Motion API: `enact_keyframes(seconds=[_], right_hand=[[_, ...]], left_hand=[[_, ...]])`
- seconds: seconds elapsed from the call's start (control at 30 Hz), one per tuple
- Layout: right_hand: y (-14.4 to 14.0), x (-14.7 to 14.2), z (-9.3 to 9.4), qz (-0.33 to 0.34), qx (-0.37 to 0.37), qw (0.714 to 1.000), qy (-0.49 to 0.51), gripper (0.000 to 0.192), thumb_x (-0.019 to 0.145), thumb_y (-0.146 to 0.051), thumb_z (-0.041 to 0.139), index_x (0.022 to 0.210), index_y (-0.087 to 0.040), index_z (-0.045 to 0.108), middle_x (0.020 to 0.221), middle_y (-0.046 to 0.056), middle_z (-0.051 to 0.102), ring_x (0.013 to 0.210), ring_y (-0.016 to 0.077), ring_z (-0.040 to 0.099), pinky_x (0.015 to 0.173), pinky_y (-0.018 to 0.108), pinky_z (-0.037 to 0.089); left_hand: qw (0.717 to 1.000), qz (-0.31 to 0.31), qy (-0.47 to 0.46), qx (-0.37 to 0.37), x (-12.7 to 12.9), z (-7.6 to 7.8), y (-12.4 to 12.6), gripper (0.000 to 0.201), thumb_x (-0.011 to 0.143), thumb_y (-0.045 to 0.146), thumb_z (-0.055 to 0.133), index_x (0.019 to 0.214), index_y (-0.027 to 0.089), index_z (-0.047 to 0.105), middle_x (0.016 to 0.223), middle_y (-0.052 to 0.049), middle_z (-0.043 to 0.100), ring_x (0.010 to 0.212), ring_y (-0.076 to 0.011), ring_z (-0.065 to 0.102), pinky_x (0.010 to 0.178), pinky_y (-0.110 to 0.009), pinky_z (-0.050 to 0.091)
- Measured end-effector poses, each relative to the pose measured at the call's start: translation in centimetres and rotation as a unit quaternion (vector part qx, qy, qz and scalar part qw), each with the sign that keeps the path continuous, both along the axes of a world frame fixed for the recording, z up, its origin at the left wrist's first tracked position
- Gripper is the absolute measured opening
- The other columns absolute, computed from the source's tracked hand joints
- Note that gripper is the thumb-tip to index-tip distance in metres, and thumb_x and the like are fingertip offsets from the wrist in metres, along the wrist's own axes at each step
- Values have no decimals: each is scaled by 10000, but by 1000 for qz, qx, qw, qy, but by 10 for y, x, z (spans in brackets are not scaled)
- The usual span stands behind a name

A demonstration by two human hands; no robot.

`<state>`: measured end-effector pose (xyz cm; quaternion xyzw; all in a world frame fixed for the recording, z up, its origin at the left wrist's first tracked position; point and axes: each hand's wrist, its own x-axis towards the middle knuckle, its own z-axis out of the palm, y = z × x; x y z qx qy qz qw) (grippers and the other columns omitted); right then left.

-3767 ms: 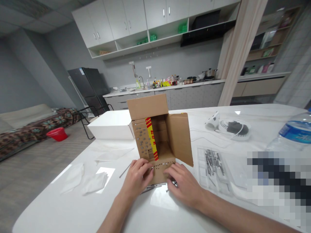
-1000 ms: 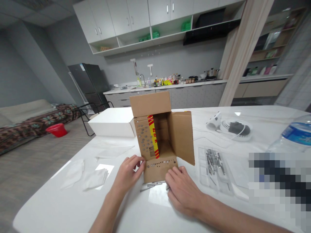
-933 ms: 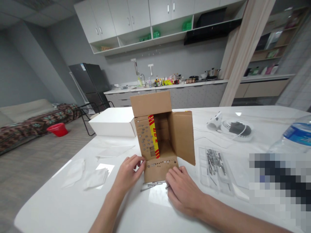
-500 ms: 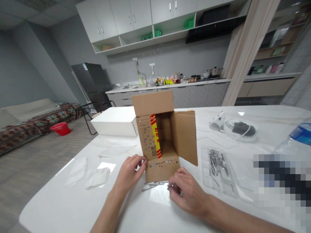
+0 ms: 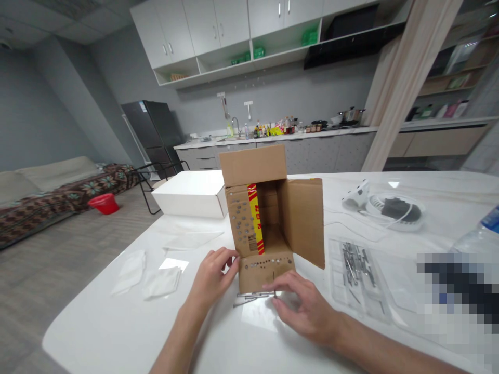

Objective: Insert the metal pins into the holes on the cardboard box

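Observation:
An open cardboard box (image 5: pixel 280 236) stands on the table with its opening facing me. Its side flaps spread outward and its lower flap (image 5: pixel 253 278) lies toward me, with a row of holes and round metal heads along it. Many metal heads dot the left flap (image 5: pixel 239 221) beside yellow-red tape. My left hand (image 5: pixel 214 272) is closed at the left edge of the lower flap, thumb and forefinger on it. At the flap's front right, my right hand (image 5: pixel 304 306) holds a thin nail (image 5: pixel 275 294) upright between thumb and forefinger. Several loose nails (image 5: pixel 249 298) lie before the flap.
Right of the box lies a clear compartment case (image 5: pixel 337 291) holding many nails. Behind it are a white device (image 5: pixel 356 196) and coiled cable. A white box (image 5: pixel 191 195) and folded white tissues (image 5: pixel 161 283) are at the left. A large plastic bottle (image 5: pixel 475 236) stands far right.
My right hand's fingers have opened out from a tighter curl, and the nail now stands upright between them. My left hand stays at the flap. The view has shifted slightly left.

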<state>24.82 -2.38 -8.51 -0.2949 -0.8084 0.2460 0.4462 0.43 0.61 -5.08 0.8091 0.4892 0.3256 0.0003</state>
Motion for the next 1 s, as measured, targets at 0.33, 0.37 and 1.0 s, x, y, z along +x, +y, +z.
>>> enact_keyframes(seconds=[0.33,0.37,1.0], right_hand=[[1,0,-1,23,-73,997,-20,284,884,-205,562,1162,-201,618,1063,84,703,974,186,674,863,325,554],[1,0,-1,26,-78,996,-19,292,877,-215,576,1166,-199,616,1072,88,701,976,189,675,860,324,556],[9,-6,3,7,-152,988,-38,270,960,-309,483,1128,-201,664,1014,68,717,872,181,659,808,300,516]], left_hand=[[1000,8,-2,-8,0,1,-1,176,939,261,461,867,199,608,709,-1,612,640,-134,554,663,-298,421],[1000,9,-3,-9,0,1,-1,174,939,260,461,867,200,608,708,0,611,640,-134,554,662,-298,421],[1000,19,1,-18,0,0,-2,191,937,259,451,862,198,616,711,-9,623,648,-141,566,643,-295,419]])
